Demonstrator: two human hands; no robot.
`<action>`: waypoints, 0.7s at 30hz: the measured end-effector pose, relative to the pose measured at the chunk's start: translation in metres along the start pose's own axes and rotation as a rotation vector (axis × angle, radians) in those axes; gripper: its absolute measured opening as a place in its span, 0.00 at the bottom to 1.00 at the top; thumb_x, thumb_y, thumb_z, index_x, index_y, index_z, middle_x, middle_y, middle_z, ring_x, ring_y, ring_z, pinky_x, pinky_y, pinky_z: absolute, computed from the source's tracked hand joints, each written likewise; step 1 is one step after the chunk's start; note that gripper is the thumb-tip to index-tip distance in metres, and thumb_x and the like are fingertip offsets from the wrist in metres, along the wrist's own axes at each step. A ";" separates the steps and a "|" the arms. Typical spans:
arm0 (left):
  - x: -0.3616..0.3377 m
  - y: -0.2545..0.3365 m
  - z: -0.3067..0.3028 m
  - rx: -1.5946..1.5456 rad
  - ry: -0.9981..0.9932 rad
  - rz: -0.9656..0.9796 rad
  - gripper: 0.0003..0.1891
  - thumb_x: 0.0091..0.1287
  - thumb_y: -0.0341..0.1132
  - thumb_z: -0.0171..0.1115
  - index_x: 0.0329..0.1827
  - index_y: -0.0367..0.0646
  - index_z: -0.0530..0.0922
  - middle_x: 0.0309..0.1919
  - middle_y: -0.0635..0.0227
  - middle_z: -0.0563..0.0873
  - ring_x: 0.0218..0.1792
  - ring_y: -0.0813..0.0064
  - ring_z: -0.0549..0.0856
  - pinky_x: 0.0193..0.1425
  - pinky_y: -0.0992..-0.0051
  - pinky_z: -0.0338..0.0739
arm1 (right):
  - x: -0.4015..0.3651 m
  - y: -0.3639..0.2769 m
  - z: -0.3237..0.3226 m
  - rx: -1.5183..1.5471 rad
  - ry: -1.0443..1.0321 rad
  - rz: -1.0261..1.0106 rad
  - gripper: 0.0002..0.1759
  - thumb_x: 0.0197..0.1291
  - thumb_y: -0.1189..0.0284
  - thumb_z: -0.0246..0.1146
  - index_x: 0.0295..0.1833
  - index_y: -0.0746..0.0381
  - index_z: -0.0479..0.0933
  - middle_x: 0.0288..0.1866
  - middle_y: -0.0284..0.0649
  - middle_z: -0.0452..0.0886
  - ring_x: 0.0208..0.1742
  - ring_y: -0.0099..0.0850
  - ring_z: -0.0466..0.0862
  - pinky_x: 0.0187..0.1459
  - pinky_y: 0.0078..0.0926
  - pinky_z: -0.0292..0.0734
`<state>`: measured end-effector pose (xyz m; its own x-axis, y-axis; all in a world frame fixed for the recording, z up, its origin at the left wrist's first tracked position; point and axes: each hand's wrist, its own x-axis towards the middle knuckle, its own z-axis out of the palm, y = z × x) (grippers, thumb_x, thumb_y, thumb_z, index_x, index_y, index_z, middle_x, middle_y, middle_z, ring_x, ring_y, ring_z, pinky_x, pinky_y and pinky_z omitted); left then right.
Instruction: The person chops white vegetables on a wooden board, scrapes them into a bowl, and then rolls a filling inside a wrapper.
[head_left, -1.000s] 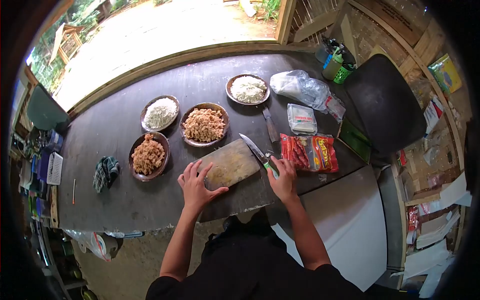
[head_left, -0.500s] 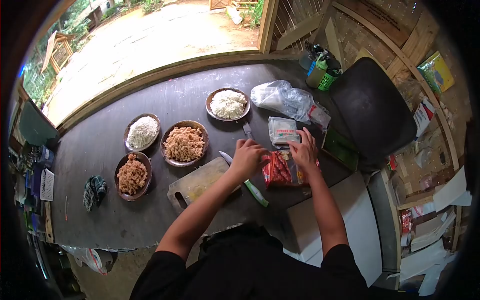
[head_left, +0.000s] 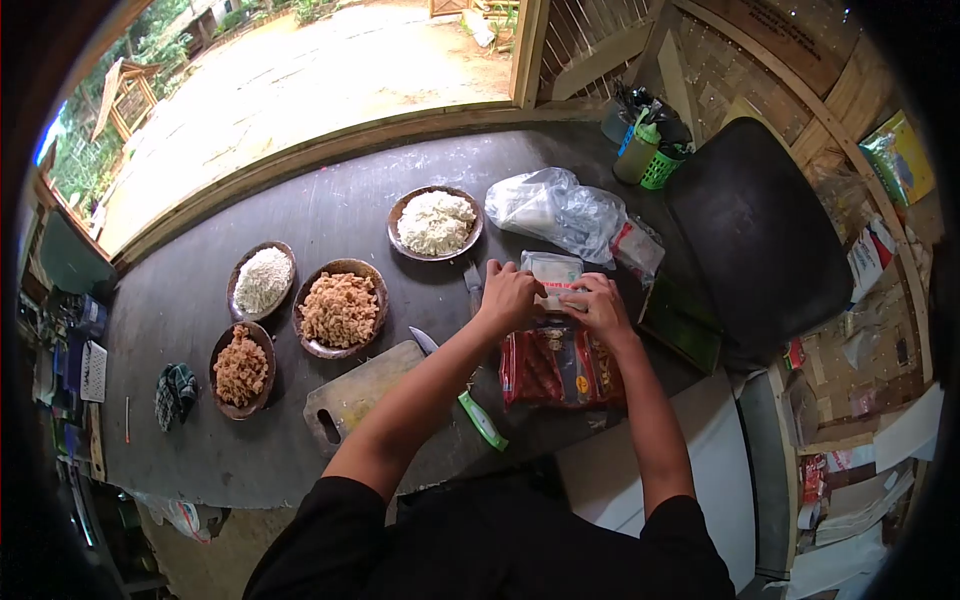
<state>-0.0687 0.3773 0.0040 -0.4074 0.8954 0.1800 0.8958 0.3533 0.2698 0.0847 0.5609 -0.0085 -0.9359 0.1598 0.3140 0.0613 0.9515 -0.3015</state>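
Head view: the left hand (head_left: 510,296) and right hand (head_left: 602,308) are at the near edge of the white packet (head_left: 551,268), located on the worktop (head_left: 180,300) beyond the red packet (head_left: 560,375). Fingers are bent and narrowly spaced; whether they grip cannot be told. The knife (head_left: 483,420) lies beside the cutting board (head_left: 360,390).
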 end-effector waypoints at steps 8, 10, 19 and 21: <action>0.011 -0.008 0.000 -0.032 -0.047 0.107 0.11 0.56 0.50 0.77 0.41 0.64 0.94 0.45 0.77 0.92 0.53 0.69 0.84 0.65 0.58 0.63 | 0.006 0.007 -0.007 0.062 -0.031 -0.049 0.12 0.55 0.63 0.77 0.46 0.50 0.93 0.52 0.36 0.86 0.64 0.38 0.80 0.65 0.39 0.73; 0.009 -0.007 -0.003 -0.034 -0.061 0.121 0.11 0.57 0.50 0.77 0.41 0.64 0.94 0.45 0.77 0.92 0.53 0.69 0.84 0.65 0.58 0.63 | 0.006 0.005 -0.008 0.074 -0.012 -0.076 0.10 0.57 0.65 0.75 0.44 0.51 0.92 0.51 0.37 0.86 0.63 0.38 0.80 0.64 0.39 0.72; 0.000 0.006 -0.002 -0.037 0.191 0.191 0.08 0.67 0.45 0.66 0.35 0.57 0.91 0.52 0.80 0.90 0.56 0.71 0.82 0.67 0.57 0.63 | -0.005 -0.016 0.000 0.024 0.216 -0.106 0.04 0.65 0.71 0.67 0.41 0.61 0.83 0.54 0.41 0.82 0.63 0.44 0.80 0.63 0.44 0.73; -0.004 0.012 -0.013 -0.142 0.232 0.175 0.06 0.66 0.42 0.67 0.34 0.55 0.89 0.52 0.79 0.90 0.57 0.70 0.82 0.67 0.59 0.63 | -0.010 -0.022 -0.002 0.081 0.283 -0.071 0.04 0.65 0.72 0.67 0.42 0.61 0.83 0.54 0.42 0.82 0.63 0.44 0.81 0.64 0.43 0.73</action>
<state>-0.0579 0.3743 0.0186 -0.2938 0.8477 0.4418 0.9286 0.1434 0.3424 0.0933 0.5390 -0.0035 -0.8022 0.1714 0.5720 -0.0394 0.9406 -0.3372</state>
